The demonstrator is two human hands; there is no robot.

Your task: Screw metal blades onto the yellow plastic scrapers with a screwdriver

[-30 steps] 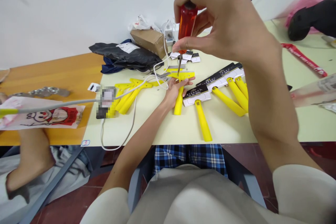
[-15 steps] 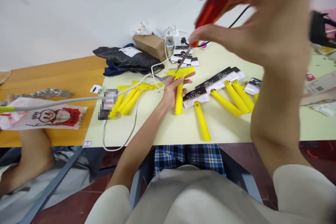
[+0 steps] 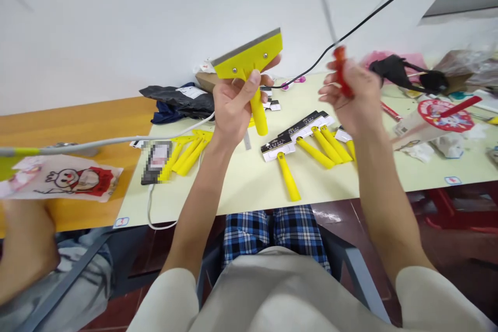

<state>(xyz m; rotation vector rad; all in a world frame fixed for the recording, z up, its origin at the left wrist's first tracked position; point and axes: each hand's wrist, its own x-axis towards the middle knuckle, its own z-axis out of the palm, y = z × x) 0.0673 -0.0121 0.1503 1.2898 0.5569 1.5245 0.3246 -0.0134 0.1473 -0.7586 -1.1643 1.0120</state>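
Note:
Raised above the table, my left hand [image 3: 235, 106] is closed around the neck of a yellow scraper [image 3: 251, 59]. Its wide head has a metal blade along the top edge and two screws, and its handle points down. To the right, my right hand [image 3: 360, 91] grips a screwdriver [image 3: 341, 70] by its red handle, with the shaft pointing up, apart from the scraper. Below lie several scrapers in black-and-white card sleeves, one with its yellow handle [image 3: 288, 179] toward me. More bare yellow scrapers [image 3: 190, 153] lie at the left.
A black plastic parcel [image 3: 182, 101] and a brown box [image 3: 206, 82] stand at the back. A white cable [image 3: 175, 132] crosses the left side. On the right are a drink cup [image 3: 431, 122] with a red straw and crumpled tissues. A co-worker's arm [image 3: 29, 238] shows at the left.
My left hand has lifted the scraper up off the table area. My right hand has moved away, down and right, and the screwdriver's tip has left the scraper and now points up.

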